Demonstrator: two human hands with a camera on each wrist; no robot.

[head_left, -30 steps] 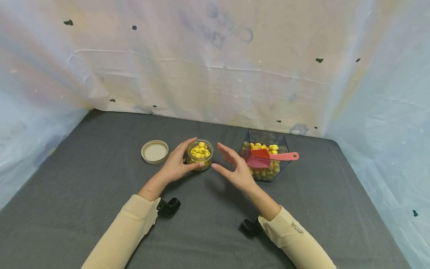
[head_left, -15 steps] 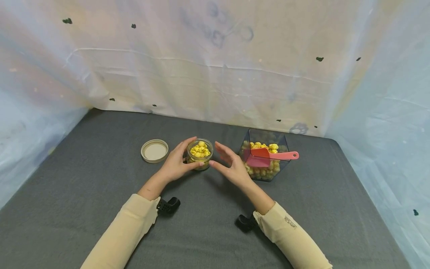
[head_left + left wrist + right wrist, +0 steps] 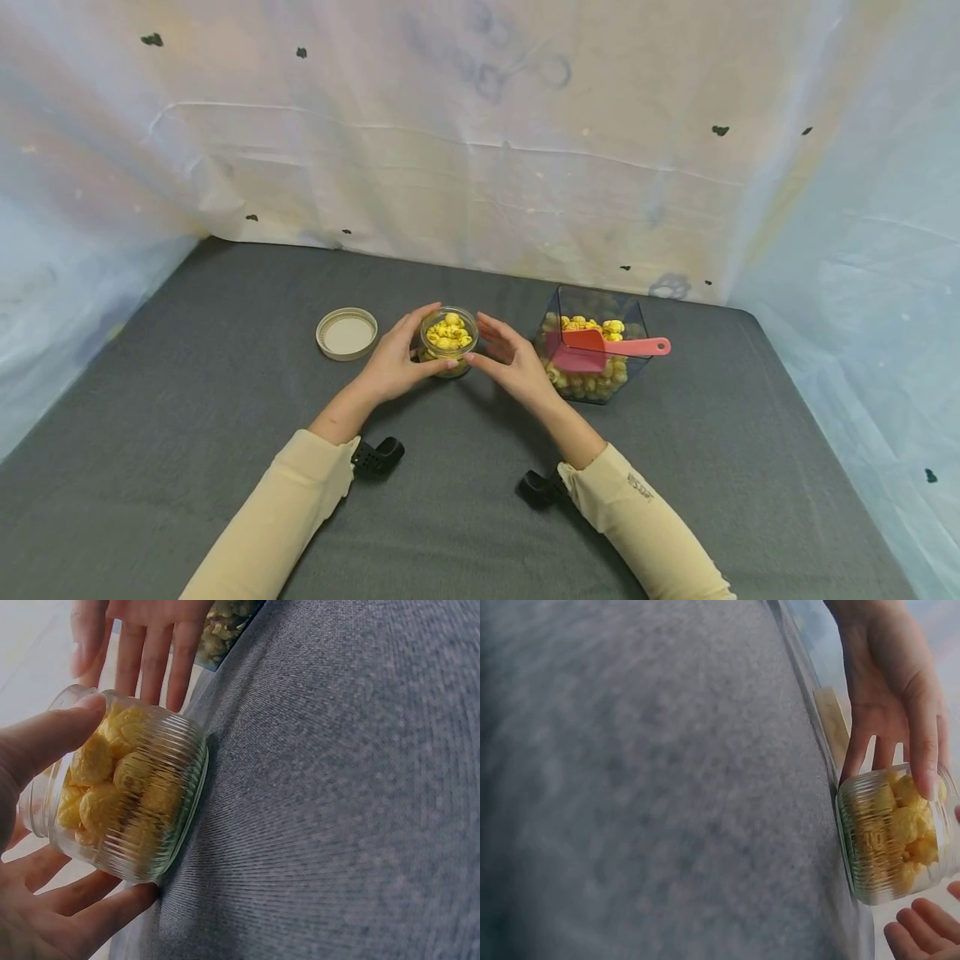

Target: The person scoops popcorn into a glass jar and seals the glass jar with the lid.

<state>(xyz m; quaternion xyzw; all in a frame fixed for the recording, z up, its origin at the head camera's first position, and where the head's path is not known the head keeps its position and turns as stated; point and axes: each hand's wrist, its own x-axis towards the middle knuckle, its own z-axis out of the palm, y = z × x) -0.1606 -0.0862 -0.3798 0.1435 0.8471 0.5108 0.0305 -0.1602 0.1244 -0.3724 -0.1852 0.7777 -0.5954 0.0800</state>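
Note:
On the grey cloth stands a small glass jar (image 3: pixel 453 371), upright and uncovered, with yellow popcorn (image 3: pixel 448 332) inside. My left hand (image 3: pixel 386 367) grips it from the left, its thumb near the neck and its fingers around the far side. To the right of the jar is my right hand (image 3: pixel 521 371), fingers mostly straight and thumb apart from them. Its fingertips are very close to the glass; whether they touch cannot be told. In the right wrist view some right fingers (image 3: pixel 926 926) show beside the jar (image 3: pixel 877 832), at the frame's edge.
A round lid (image 3: pixel 347 335) lies inside up, left of the jar. Behind my right hand is a clear square bin (image 3: pixel 600 298) of popcorn, with a red scoop (image 3: pixel 583 350) across its top and the handle past the right rim. Pale hanging sheets (image 3: pixel 465 167) surround the table.
My right hand has come left and closer to the jar. The left hand keeps its grip, and the jar, lid, bin and scoop stay where they were.

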